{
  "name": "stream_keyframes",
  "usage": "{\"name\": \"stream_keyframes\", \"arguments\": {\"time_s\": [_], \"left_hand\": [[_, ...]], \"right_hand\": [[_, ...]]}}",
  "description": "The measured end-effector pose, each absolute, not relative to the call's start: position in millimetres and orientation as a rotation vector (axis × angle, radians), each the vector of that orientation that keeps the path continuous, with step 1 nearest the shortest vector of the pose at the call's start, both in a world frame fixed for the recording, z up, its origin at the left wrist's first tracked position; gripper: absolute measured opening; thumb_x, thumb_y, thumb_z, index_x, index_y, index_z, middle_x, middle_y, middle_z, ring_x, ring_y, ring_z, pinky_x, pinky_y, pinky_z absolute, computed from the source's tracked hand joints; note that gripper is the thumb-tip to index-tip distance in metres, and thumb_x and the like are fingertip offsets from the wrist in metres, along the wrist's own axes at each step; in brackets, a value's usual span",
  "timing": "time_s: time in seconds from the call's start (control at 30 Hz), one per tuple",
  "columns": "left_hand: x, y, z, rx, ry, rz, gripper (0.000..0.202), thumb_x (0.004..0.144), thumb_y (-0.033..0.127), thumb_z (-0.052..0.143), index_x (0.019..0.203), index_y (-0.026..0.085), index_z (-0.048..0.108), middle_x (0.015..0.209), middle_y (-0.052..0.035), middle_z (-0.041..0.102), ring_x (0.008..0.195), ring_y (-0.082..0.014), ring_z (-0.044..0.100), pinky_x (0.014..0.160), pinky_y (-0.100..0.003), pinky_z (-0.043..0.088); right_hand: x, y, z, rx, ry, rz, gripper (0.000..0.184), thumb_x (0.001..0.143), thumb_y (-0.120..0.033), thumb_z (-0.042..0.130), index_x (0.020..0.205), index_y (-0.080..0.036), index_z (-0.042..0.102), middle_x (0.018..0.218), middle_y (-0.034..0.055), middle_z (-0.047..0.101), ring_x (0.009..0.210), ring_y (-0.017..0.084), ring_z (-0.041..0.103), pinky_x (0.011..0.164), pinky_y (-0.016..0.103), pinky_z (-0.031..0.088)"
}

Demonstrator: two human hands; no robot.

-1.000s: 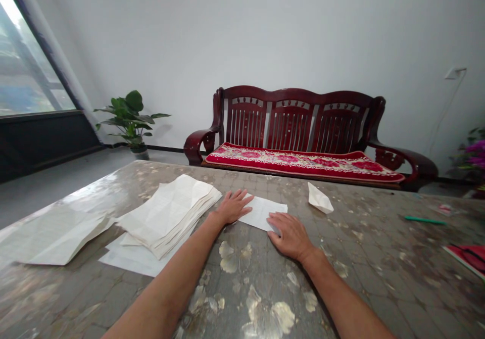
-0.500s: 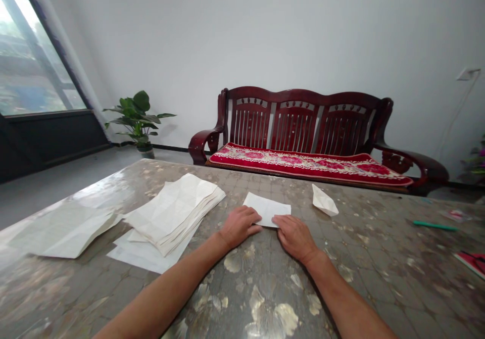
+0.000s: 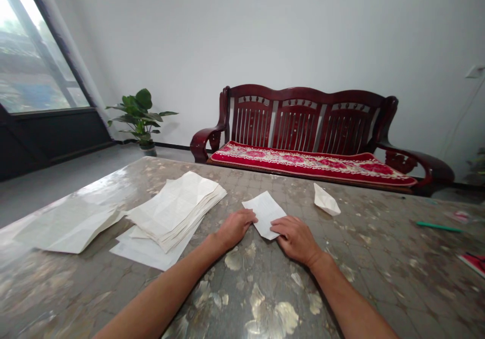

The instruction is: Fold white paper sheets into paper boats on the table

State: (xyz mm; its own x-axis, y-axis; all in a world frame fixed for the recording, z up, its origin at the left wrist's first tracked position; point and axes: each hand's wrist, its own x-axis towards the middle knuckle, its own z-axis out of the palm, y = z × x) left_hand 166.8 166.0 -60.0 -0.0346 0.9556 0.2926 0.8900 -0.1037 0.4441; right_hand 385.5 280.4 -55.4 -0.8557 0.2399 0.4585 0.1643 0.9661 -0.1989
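Note:
Between my hands is a small folded sheet of white paper (image 3: 267,211), turned at an angle on the patterned tabletop (image 3: 257,288). My left hand (image 3: 239,226) grips its left edge, fingers closed together. On the opposite side, my right hand (image 3: 297,235) pinches the lower right edge between thumb and fingers. The thumbs are partly hidden. A folded paper boat (image 3: 326,200) lies on the table beyond my right hand.
A stack of creased paper (image 3: 178,207) lies left of my hands, with another folded sheet (image 3: 68,225) farther left. At right are a green pen (image 3: 439,226) and a red item (image 3: 473,263). A wooden bench (image 3: 299,122) and potted plant (image 3: 140,119) stand beyond the table.
The folded paper has rotated clockwise from lying nearly square to a slanted position. Both hands have shifted slightly with it and still grip its sides.

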Motion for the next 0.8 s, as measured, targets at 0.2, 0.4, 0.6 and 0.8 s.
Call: {"name": "stream_keyframes", "arguments": {"time_s": [0.2, 0.4, 0.6, 0.8], "left_hand": [[178.4, 145.1, -58.6, 2.011, 2.187, 0.751, 0.029, 0.092, 0.014, 0.053, 0.112, 0.022, 0.072, 0.126, -0.0072, 0.068, 0.119, -0.0205, 0.061, 0.105, -0.033, 0.047], [180.7, 140.3, -54.8, 2.089, 2.147, 0.715, 0.03, 0.092, 0.014, 0.052, 0.113, 0.022, 0.072, 0.121, -0.0067, 0.068, 0.112, -0.0206, 0.062, 0.102, -0.032, 0.048], [176.1, 142.3, -57.1, 2.095, 2.116, 0.743, 0.029, 0.09, 0.015, 0.054, 0.111, 0.023, 0.073, 0.118, -0.0055, 0.069, 0.111, -0.0201, 0.062, 0.102, -0.031, 0.046], [177.3, 149.1, -50.7, 2.043, 2.125, 0.761, 0.016, 0.092, 0.023, 0.058, 0.094, 0.022, 0.074, 0.101, -0.0046, 0.073, 0.101, -0.0202, 0.063, 0.092, -0.029, 0.046]], "right_hand": [[383.0, 277.3, -50.0, -0.344, -2.624, 0.295, 0.018, 0.093, -0.024, 0.056, 0.09, -0.024, 0.073, 0.097, 0.0024, 0.073, 0.092, 0.017, 0.062, 0.086, 0.029, 0.041], [376.8, 275.1, -45.3, -0.822, -2.624, 0.31, 0.029, 0.094, -0.028, 0.053, 0.068, -0.02, 0.063, 0.081, 0.0018, 0.064, 0.085, 0.015, 0.056, 0.075, 0.024, 0.037], [370.1, 276.1, -46.1, -1.091, -2.607, 0.309, 0.024, 0.09, -0.027, 0.054, 0.068, -0.019, 0.058, 0.081, 0.0003, 0.06, 0.078, 0.013, 0.053, 0.066, 0.023, 0.029], [363.9, 272.1, -44.1, -1.195, -2.622, 0.213, 0.02, 0.09, -0.024, 0.05, 0.072, -0.019, 0.058, 0.084, 0.0017, 0.061, 0.079, 0.013, 0.054, 0.064, 0.026, 0.026]]}}
